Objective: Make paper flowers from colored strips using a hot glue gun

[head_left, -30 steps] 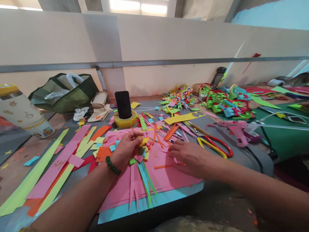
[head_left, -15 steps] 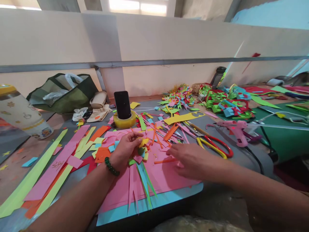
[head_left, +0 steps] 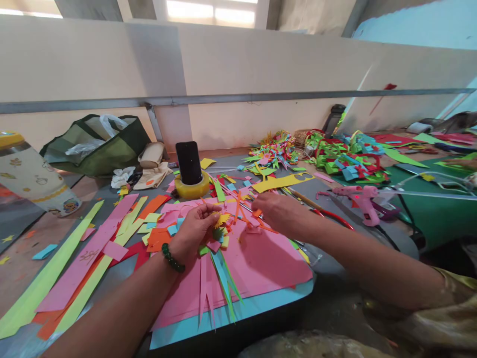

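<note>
My left hand (head_left: 201, 221) pinches a paper decoration with a yellow fringed paper piece (head_left: 222, 220) at its top, over a sheet of pink paper (head_left: 268, 268). Pink, blue and green pointed paper streamers (head_left: 221, 278) hang from it toward the front edge. My right hand (head_left: 274, 210) is to the right, fingers curled together and pointing down among orange paper strips (head_left: 239, 206). Its fingertips are partly hidden, so what they grip cannot be made out. An orange paper piece (head_left: 257, 213) shows beside them. A blue sheet (head_left: 238, 318) lies under the pink one.
A phone (head_left: 189, 163) leans upright in a yellow tape roll (head_left: 192, 187). Red-handled scissors (head_left: 337, 219) lie partly under my right forearm, with a pink glue gun (head_left: 363, 199) beyond. Paper strips (head_left: 89, 253) and a tumbler (head_left: 35, 174) are left; finished paper pieces (head_left: 276, 149) are piled behind.
My right hand has moved up and slightly left, from low over the pink sheet to the orange strips, and its fingers have drawn together. My left hand stays where it was.
</note>
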Tool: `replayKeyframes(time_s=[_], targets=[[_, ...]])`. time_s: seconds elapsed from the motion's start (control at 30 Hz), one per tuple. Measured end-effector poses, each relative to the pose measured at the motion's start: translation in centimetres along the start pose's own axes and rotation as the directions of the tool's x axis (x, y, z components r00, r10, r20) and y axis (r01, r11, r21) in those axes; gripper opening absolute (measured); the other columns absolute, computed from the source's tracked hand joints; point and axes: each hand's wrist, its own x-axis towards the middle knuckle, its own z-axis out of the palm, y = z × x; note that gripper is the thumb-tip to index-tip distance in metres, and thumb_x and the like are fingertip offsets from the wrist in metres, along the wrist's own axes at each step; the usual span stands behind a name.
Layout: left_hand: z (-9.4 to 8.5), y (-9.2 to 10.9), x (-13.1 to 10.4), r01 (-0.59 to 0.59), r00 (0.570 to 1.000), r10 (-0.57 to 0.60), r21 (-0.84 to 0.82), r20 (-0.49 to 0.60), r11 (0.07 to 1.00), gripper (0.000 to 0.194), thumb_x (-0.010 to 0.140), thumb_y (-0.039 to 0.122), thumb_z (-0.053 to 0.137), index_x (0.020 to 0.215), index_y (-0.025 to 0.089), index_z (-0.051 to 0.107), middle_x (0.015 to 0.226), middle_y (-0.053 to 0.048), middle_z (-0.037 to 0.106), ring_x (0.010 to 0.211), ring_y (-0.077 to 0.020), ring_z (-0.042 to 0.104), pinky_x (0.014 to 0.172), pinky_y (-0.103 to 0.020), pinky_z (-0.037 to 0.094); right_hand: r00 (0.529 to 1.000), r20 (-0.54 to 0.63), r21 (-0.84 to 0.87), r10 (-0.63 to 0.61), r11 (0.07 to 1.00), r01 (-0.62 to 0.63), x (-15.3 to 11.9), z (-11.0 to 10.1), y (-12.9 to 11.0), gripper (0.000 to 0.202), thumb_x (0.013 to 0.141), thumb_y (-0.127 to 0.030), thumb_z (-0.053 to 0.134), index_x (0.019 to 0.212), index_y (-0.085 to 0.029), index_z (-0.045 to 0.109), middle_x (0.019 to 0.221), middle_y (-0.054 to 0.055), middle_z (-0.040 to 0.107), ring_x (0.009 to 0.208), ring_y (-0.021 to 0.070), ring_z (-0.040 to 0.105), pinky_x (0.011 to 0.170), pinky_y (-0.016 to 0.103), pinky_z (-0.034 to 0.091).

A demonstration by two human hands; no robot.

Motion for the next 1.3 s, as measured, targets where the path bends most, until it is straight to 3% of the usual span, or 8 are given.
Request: replayKeyframes(time_s=[0.1,0.27,0.47,0.6,0.8,0.97,1.13,1.3], targets=[[0.0,-0.1,0.0,-0.011,1.0,0.011,-0.002,-0.008,1.0,0.039,0.058,0.029,0.08,0.087,0.013,0.06,0.064,0.0,0.061,0.054,-0.0122,0.06,0.047,-0.022,0.048,0.946,-0.013,0.335,-0.325,0.89,0.31,-1.1,1.4,-1.7,0.04,0.085,-0.003,0.039,0.114,-0.018,0.062,0.122,0.008,0.06,0.113,0.0159,0.054,0.096,0.03,0.041],[0.2,-0.1,0.0,-0.008,1.0,0.008,-0.002,-0.013,1.0,0.037,0.059,0.029,0.08,0.086,0.013,0.06,0.065,-0.001,0.061,0.057,-0.0132,0.062,0.052,-0.025,0.05,0.831,0.147,0.566,-0.536,0.735,0.374,-4.8,0.4,-2.6,0.047,0.082,0.0,0.04,0.119,-0.02,0.061,0.122,0.005,0.061,0.118,0.0137,0.052,0.101,0.028,0.04],[0.3,-0.2,-0.1,0.002,1.0,-0.002,-0.003,-0.006,1.0,0.038,0.059,0.03,0.08,0.087,0.014,0.06,0.064,0.0,0.06,0.057,-0.0137,0.062,0.052,-0.025,0.05,0.934,0.072,0.432,-0.35,0.855,0.287,-5.3,-0.8,-2.3,0.045,0.085,-0.006,0.041,0.125,-0.017,0.057,0.13,0.009,0.056,0.124,0.0183,0.047,0.105,0.034,0.036],[0.4,-0.2,-0.3,-0.001,1.0,0.001,0.0,-0.001,1.0,0.039,0.059,0.031,0.08,0.088,0.014,0.06,0.064,0.0,0.061,0.056,-0.0143,0.063,0.048,-0.023,0.049,0.811,0.173,0.591,-0.558,0.717,0.368,-5.8,-0.9,-2.3,0.042,0.079,0.001,0.043,0.105,-0.02,0.069,0.1,0.002,0.071,0.098,0.0128,0.062,0.085,0.021,0.046],[1.0,0.4,-0.7,-0.024,1.0,0.025,-0.02,0.004,1.0,0.044,0.056,0.03,0.082,0.088,0.015,0.056,0.064,0.0,0.064,0.054,-0.0142,0.062,0.048,-0.024,0.049,0.975,-0.034,0.473,-0.219,0.856,0.209,-4.5,-1.6,-2.5,0.021,0.088,-0.022,0.048,0.099,-0.018,0.065,0.093,0.005,0.068,0.083,0.0148,0.062,0.073,0.025,0.046],[1.4,0.9,-1.2,-0.025,0.999,0.026,-0.026,0.021,0.999,0.046,0.057,0.028,0.083,0.091,0.016,0.057,0.065,0.0,0.067,0.055,-0.0133,0.063,0.052,-0.023,0.048,0.947,-0.318,0.574,0.044,0.804,0.156,-0.1,0.1,-3.1,0.024,0.083,-0.037,0.059,0.095,-0.016,0.055,0.087,0.004,0.063,0.073,0.0131,0.058,0.064,0.025,0.046],[1.4,0.9,-1.4,-0.015,0.998,0.019,-0.069,0.062,0.998,0.047,0.062,0.028,0.081,0.1,0.014,0.059,0.076,-0.004,0.07,0.068,-0.0137,0.066,0.065,-0.022,0.05,0.923,-0.382,0.711,0.046,0.653,0.262,2.1,1.9,-2.8,0.011,0.079,-0.024,0.062,0.087,-0.018,0.058,0.081,0.001,0.064,0.074,0.0117,0.06,0.068,0.025,0.047],[1.5,0.7,-1.2,0.015,0.998,-0.008,-0.117,0.058,0.993,0.044,0.057,0.022,0.083,0.094,0.014,0.06,0.072,-0.002,0.069,0.061,-0.0097,0.064,0.064,-0.02,0.05,0.965,-0.214,0.945,0.154,0.284,0.164,2.8,2.6,-1.7,0.025,0.071,-0.029,0.069,0.087,-0.015,0.058,0.07,-0.001,0.061,0.065,0.0103,0.058,0.06,0.023,0.046]])
